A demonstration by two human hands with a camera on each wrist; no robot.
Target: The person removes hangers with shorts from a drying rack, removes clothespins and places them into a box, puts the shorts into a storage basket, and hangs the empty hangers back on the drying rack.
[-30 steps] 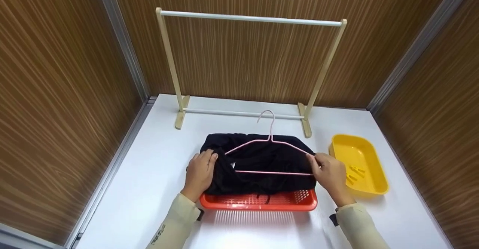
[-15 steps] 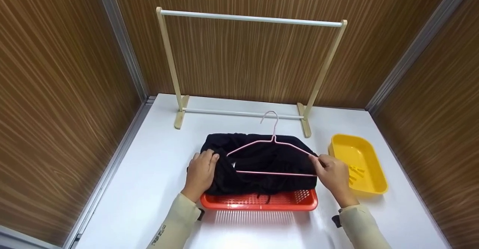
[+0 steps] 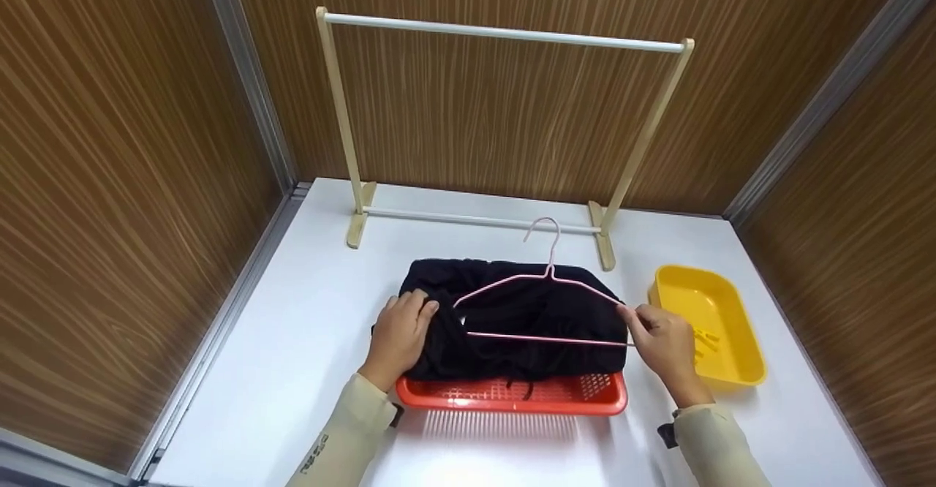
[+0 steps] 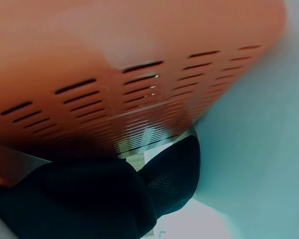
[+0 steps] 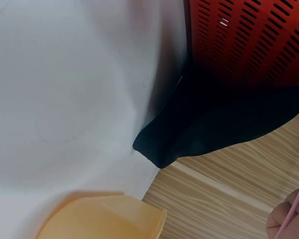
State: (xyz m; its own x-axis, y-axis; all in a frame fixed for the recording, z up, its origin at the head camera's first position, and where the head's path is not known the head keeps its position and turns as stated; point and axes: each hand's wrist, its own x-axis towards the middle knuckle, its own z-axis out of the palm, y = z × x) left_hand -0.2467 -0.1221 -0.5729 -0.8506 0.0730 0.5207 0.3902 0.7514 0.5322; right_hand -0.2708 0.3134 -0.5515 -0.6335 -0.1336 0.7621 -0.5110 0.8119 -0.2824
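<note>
A black garment [image 3: 512, 355] lies bunched over a red perforated basket [image 3: 512, 404]. A pink clothes hanger [image 3: 512, 278] lies over the garment, its hook towards the rack and its left end tucked under the cloth. My left hand [image 3: 398, 337] grips the garment's left edge, thumb on top. My right hand [image 3: 664, 344] pinches the right end of the hanger, just beyond the cloth. In the right wrist view, fingers [image 5: 284, 214] curl at the pink hanger wire. The left wrist view shows the basket's side and a hanging fold of the garment [image 4: 89, 199], but not the hand.
Behind the basket stands a clothes rack [image 3: 504, 32] with wooden legs and white bars. At the right, a yellow tray [image 3: 687, 282] holds yellow clothespins [image 3: 706, 338]. Wood-grain panels [image 3: 504, 114] enclose the white table [image 3: 241, 392] at the back and sides.
My right hand has moved to the right with the hanger, sliding it rightwards across the garment. My left hand keeps its grip on the cloth. The head view has shifted slightly.
</note>
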